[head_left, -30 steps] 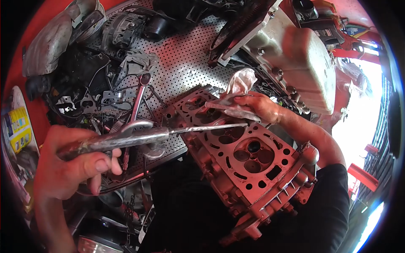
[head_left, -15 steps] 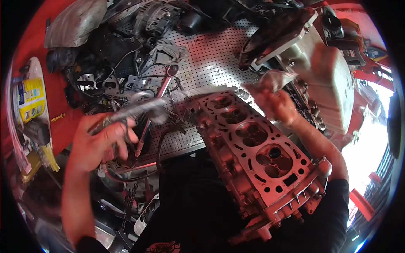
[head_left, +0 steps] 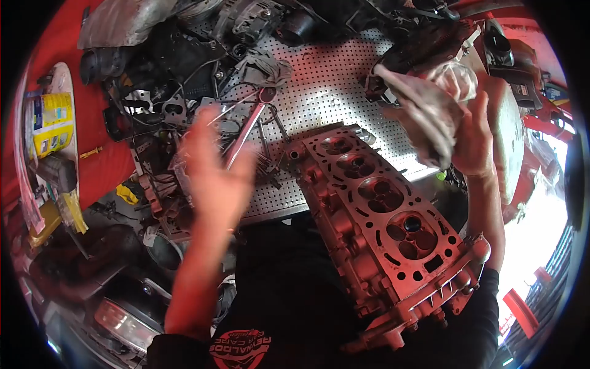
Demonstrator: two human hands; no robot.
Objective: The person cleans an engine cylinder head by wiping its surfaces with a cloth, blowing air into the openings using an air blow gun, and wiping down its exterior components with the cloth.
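Cylinder head (head_left: 393,212) lying aslant between the perforated bench top (head_left: 319,67) and the person's black shirt (head_left: 276,277); its flat face, with four round chambers in a row, is turned upward. The right hand (head_left: 476,147), beyond its right side, holds a crumpled, soiled cloth (head_left: 427,111). The left hand (head_left: 221,178), blurred, has its fingers spread above the bench's near left part, apart from the cylinder head. Near it lies a long-handled ratchet (head_left: 249,126); a grey rag (head_left: 264,67) lies beyond.
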